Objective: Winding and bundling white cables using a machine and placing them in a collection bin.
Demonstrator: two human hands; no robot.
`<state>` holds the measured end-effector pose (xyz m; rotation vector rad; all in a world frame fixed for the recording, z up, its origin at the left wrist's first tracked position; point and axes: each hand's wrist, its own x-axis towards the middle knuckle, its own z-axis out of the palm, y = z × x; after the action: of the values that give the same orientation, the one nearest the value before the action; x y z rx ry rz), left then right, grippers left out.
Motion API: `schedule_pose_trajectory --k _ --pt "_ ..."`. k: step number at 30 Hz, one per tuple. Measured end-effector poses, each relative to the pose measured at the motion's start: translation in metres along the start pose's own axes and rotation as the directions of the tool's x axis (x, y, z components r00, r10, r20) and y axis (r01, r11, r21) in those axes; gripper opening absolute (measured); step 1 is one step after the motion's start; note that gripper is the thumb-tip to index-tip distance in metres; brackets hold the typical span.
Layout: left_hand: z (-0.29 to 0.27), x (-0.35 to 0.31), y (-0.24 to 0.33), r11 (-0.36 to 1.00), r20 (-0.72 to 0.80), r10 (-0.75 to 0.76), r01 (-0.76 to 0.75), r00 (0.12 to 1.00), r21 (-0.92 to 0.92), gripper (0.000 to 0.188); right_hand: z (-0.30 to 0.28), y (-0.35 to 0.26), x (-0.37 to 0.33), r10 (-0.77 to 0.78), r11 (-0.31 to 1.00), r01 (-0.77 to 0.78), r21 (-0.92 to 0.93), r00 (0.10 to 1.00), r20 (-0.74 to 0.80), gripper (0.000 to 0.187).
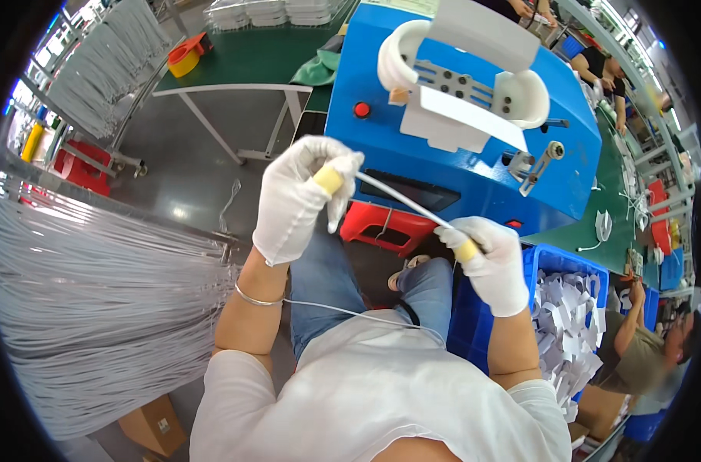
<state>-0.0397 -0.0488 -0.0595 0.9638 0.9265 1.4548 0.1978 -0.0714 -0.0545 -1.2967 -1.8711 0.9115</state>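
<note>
A white cable (400,199) is stretched between my two gloved hands, in front of the blue machine (360,73). My left hand (295,196) is closed round its upper left end. My right hand (491,266), lower and to the right, pinches the other end of the stretch. Both white gloves have yellow bands round the fingers. A thin white length of cable (358,314) also runs across my lap; where it joins is hidden. The machine carries two white rounded holders (526,100) and white flaps (462,123).
Many grey-white cables (96,308) hang on a rack at left. A blue crate (566,262) of white pieces stands at right. A red stool (385,229) sits under the machine. A green table (250,61) holds a tape dispenser (185,60). Other people work at right.
</note>
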Motion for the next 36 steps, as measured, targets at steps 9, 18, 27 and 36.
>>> schedule_pose_trajectory --k 9,18,27,36 --pt "0.012 0.039 0.040 0.974 0.134 0.173 -0.189 0.976 0.122 0.017 -0.100 0.011 -0.037 0.153 0.983 -0.176 -0.059 0.947 -0.284 0.022" --pt "0.035 0.052 0.037 0.950 0.030 0.230 -0.231 0.973 0.211 0.011 -0.111 0.022 -0.037 0.093 0.988 -0.136 -0.076 0.904 -0.416 0.014" --pt "0.043 0.043 0.029 0.834 -0.010 0.350 -0.306 0.937 0.459 0.014 -0.169 0.028 -0.024 0.043 0.972 -0.162 -0.172 0.837 -0.545 0.021" --pt "0.005 -0.017 -0.090 0.846 0.072 0.150 -0.166 0.986 0.507 0.014 -0.224 0.063 0.064 -0.008 0.944 -0.119 -0.308 0.924 -0.382 0.016"
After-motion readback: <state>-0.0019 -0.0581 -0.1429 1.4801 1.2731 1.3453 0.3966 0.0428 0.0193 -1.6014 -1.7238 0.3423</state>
